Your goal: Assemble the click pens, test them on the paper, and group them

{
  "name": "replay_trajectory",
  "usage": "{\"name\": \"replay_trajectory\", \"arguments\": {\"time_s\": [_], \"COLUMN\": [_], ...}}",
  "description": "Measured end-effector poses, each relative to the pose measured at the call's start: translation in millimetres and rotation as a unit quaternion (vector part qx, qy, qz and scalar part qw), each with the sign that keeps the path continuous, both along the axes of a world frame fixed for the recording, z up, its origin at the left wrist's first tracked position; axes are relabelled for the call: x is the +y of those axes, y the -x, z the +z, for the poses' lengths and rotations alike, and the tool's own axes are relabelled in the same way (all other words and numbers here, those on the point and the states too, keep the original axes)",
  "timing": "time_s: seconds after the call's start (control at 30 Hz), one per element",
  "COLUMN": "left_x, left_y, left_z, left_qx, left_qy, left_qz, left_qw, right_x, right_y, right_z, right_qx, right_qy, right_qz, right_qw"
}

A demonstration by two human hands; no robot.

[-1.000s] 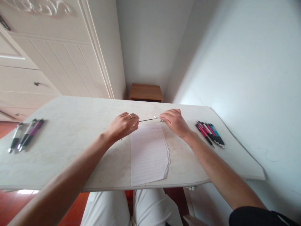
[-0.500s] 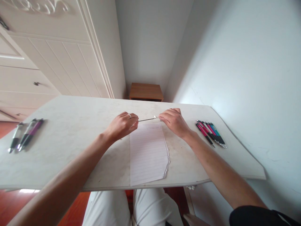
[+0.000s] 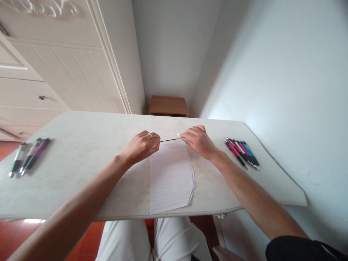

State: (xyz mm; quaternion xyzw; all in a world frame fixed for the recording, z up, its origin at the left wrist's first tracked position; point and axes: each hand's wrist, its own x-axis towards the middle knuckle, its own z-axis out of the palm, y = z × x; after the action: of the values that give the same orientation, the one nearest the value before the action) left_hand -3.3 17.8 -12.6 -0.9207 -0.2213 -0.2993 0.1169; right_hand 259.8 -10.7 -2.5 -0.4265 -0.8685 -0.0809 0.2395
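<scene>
A thin dark pen refill [image 3: 170, 140] stretches between my two hands, just above the top edge of a lined sheet of paper [image 3: 171, 177]. My left hand [image 3: 144, 145], with a ring on one finger, is closed around its left end. The fingers of my right hand [image 3: 198, 141] pinch the other end. A small white piece [image 3: 178, 134] pokes out at those right fingertips; its kind is too small to make out. The paper lies flat, its right edge torn and ragged.
Several pink, blue and green pens [image 3: 243, 154] lie in a group at the right of the white table [image 3: 89, 137]. More pens [image 3: 34, 156], grey and purple, lie at the left. Beyond stand a white cabinet [image 3: 70, 72], a small wooden stand [image 3: 168, 105] and the wall.
My right hand has shifted slightly left along the refill, its fingers now closer to the small white piece. My left hand is nearly still.
</scene>
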Motion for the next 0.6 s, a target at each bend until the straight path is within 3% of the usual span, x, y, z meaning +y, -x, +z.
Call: {"name": "replay_trajectory", "arguments": {"time_s": [0.3,0.6], "left_x": [-3.0,-5.1], "left_y": [-1.3,-2.2], "left_z": [2.8,-0.1], "left_qx": [0.006,-0.044], "left_qy": [-0.002,0.022], "left_qz": [-0.006,-0.031], "left_qw": [1.0,0.998], "right_x": [-2.8,-2.6], "right_y": [-2.8,3.3], "right_z": [8.8,-6.6], "right_qx": [-0.025,0.19], "right_qy": [0.035,0.096], "right_qz": [0.046,0.078], "right_qw": [0.998,0.974]}}
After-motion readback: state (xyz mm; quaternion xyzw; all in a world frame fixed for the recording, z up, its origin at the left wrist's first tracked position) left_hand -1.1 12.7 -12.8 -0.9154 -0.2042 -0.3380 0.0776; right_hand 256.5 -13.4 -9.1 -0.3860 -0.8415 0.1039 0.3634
